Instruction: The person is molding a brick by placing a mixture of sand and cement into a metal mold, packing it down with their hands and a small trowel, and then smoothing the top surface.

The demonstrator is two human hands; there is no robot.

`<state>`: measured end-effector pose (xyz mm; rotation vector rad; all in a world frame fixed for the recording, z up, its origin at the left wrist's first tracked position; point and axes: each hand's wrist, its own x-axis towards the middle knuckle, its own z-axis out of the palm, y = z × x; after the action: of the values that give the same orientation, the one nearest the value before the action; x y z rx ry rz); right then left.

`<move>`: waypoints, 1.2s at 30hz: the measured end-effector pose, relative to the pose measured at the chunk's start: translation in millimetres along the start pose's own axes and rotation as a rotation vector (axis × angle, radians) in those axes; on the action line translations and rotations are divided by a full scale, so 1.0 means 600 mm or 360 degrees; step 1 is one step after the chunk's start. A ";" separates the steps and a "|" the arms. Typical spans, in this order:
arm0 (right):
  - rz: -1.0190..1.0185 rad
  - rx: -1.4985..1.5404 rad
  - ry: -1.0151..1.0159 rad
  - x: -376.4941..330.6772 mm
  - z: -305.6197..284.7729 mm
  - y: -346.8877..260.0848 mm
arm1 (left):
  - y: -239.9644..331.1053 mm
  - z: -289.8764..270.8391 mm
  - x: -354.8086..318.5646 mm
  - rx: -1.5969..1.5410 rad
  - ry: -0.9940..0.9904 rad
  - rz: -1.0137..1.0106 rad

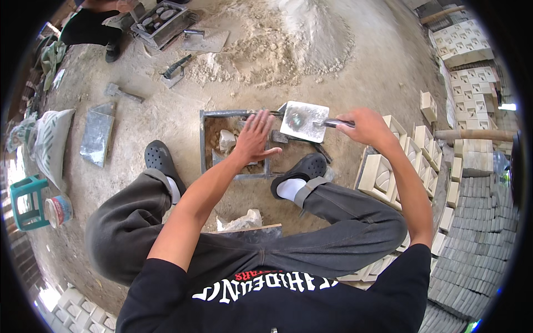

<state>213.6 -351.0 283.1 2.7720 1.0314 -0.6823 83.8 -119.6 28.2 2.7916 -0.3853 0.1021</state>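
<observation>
On the dusty floor, the spread left grip hovers over a square grey metal mould; at its two o'clock, the right grip clasps a flat steel trowel.

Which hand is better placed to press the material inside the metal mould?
Probably the left hand. It is open, holds nothing, and hovers directly over the metal mould between the feet. The right hand grips the flat trowel by its handle, beside the mould's far corner.
</observation>
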 end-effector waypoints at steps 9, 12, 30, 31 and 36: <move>0.0283 0.0353 0.0344 0.117 0.144 0.086 | 0.022 0.032 -0.031 0.0110 -0.0076 -0.0247; 0.0457 0.0694 0.0351 0.208 0.231 0.095 | 0.048 0.012 -0.040 0.0006 -0.0023 -0.0381; 0.0553 0.1285 0.0373 0.494 0.415 0.055 | -0.011 -0.001 0.034 -0.0036 -0.0169 -0.0283; 0.0536 0.1286 0.0290 0.470 0.411 0.055 | -0.018 -0.003 0.027 0.0016 -0.0159 -0.0308; 0.0464 0.0393 0.0074 0.292 0.447 0.116 | -0.023 -0.030 -0.003 -0.0046 -0.0100 -0.0350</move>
<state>275.4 -366.6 -38.7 3.0721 0.5607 -0.7494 85.2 -100.4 40.9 2.7925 -0.0919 -0.0415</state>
